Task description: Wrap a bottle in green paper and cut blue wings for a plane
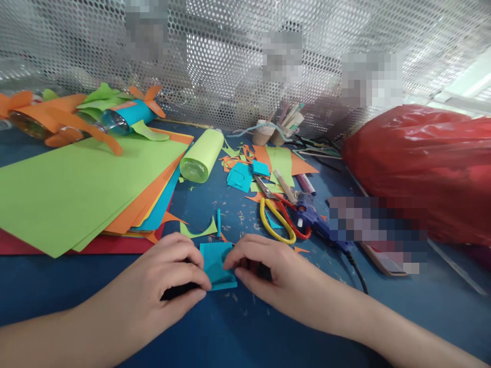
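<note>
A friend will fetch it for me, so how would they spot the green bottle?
Find the big paper stack on the blue table. Just right of its far corner lies a clear bottle wrapped in light green. Unlike the orange-wrapped bottle and blue-wrapped bottle farther left, no paper shapes stick out from it.

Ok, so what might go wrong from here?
The left hand and right hand both have fingers at the small blue paper, which looks lightly folded, so it could crease in the wrong place. The scissors lie just beyond the right hand, touching or nearly touching the glue gun; picking up one might drag the other. The glue gun's black cord runs near the right forearm, which could perhaps snag it.
</note>
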A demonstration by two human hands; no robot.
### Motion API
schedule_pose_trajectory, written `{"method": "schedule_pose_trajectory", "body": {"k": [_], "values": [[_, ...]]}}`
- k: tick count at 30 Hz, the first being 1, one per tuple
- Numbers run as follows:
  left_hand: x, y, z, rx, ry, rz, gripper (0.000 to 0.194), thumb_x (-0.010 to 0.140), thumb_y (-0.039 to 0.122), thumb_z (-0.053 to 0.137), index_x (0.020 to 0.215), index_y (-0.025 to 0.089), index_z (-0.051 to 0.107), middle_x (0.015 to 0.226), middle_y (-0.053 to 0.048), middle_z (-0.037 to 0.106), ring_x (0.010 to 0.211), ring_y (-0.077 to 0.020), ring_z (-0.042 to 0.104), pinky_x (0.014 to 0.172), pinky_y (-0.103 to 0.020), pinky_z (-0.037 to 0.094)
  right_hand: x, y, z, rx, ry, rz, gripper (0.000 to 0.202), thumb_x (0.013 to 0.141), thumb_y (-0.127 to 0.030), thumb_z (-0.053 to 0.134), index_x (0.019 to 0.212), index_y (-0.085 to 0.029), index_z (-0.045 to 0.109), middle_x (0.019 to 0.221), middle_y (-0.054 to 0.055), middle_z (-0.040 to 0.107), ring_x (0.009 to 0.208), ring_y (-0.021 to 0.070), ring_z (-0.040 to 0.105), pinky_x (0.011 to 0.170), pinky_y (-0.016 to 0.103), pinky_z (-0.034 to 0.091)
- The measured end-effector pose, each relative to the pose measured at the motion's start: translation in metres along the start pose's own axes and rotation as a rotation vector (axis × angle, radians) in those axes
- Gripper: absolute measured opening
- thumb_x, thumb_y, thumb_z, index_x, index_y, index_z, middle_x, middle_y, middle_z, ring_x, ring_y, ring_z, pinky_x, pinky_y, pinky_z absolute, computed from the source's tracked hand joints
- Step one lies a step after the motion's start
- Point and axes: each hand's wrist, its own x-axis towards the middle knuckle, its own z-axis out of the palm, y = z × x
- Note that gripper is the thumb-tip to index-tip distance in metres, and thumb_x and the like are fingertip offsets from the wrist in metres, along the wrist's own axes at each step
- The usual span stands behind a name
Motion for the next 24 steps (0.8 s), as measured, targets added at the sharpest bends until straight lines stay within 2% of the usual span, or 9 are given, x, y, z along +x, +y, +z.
{"method": "schedule_pose_trajectory", "body": {"k": [4,8,15,21,24], "values": [[0.001,0.002,-0.001,0.0,-0.012,0.001,0.019,0.089,0.011,0.053,0.086,0.024,0.067,0.087,-0.001,0.059,0.088,-0.018,0.053,0.08,-0.03,0.047,-0.001,-0.002,0.002,-0.015,-0.029,-0.1,0.011,0.089,-0.015,0.061,0.099,-0.018,0.064,0.092,0.002,0.059,0.078,0.0104,0.059,0.069,0.018,0.046],[0.001,0.004,-0.003,0.001,-0.022,-0.003,0.019,0.089,0.009,0.054,0.086,0.023,0.066,0.086,-0.001,0.06,0.089,-0.0175,0.053,0.08,-0.029,0.047,-0.002,-0.003,0.006,-0.108,-0.047,-0.196,0.01,0.092,-0.013,0.057,0.097,-0.017,0.065,0.092,0.003,0.062,0.085,0.0141,0.059,0.076,0.022,0.046],[0.004,0.01,-0.003,0.045,-0.028,0.069,0.02,0.091,0.008,0.052,0.096,0.023,0.064,0.088,0.0,0.064,0.089,-0.0178,0.054,0.084,-0.03,0.047,-0.001,-0.001,0.013,-0.112,0.022,-0.184,0.01,0.088,-0.009,0.057,0.091,-0.014,0.065,0.085,0.003,0.063,0.079,0.0135,0.058,0.072,0.023,0.046],[0.005,0.013,0.0,0.05,-0.043,0.081,0.023,0.09,0.004,0.051,0.088,0.023,0.064,0.089,0.002,0.067,0.087,-0.0154,0.058,0.085,-0.026,0.049,-0.002,-0.001,0.015,-0.083,0.061,-0.169,0.01,0.083,-0.006,0.059,0.087,-0.013,0.066,0.082,0.002,0.061,0.076,0.0121,0.058,0.07,0.021,0.046],[0.004,0.012,0.003,0.013,-0.001,0.08,0.022,0.09,0.005,0.051,0.09,0.023,0.063,0.086,0.002,0.067,0.084,-0.015,0.06,0.082,-0.025,0.05,-0.002,-0.002,0.015,-0.078,0.069,-0.151,0.012,0.08,-0.004,0.061,0.085,-0.013,0.067,0.079,0.001,0.06,0.073,0.0114,0.057,0.067,0.02,0.045]]}}
